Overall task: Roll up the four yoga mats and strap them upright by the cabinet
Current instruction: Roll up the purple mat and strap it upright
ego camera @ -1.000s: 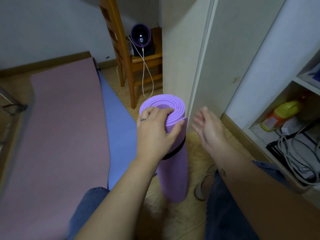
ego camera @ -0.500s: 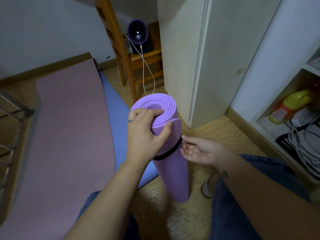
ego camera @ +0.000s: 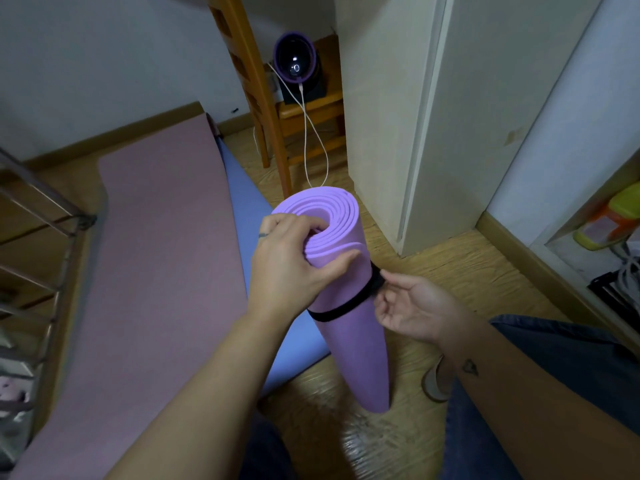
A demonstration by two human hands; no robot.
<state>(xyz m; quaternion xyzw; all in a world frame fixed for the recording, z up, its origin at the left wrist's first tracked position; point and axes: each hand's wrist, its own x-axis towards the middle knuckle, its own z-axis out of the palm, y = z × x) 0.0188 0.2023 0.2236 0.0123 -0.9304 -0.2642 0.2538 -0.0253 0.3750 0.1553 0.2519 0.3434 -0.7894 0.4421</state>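
Note:
A rolled purple yoga mat (ego camera: 356,351) stands upright on the wooden floor in front of me, with a black strap (ego camera: 341,311) around its upper part. My left hand (ego camera: 294,265) grips the roll's top, fingers hooked into the spiral and thumb across the outer flap. My right hand (ego camera: 408,306) pinches the strap at the roll's right side. A pink mat (ego camera: 152,271) lies flat on the left, and a blue mat (ego camera: 256,216) lies flat beside it, partly under the roll. The cream cabinet (ego camera: 415,126) stands just behind the roll.
A wooden chair (ego camera: 263,109) with a round purple device (ego camera: 294,62) and its white cable (ego camera: 311,147) stands behind. A metal rack (ego camera: 31,251) is at the left edge. Open shelves (ego camera: 609,244) with a yellow bottle and cables are at right. A shoe (ego camera: 434,382) lies by my knee.
My right hand came down from open air beside the roll to the black strap and now pinches it. My left hand has kept its grip on the roll's top.

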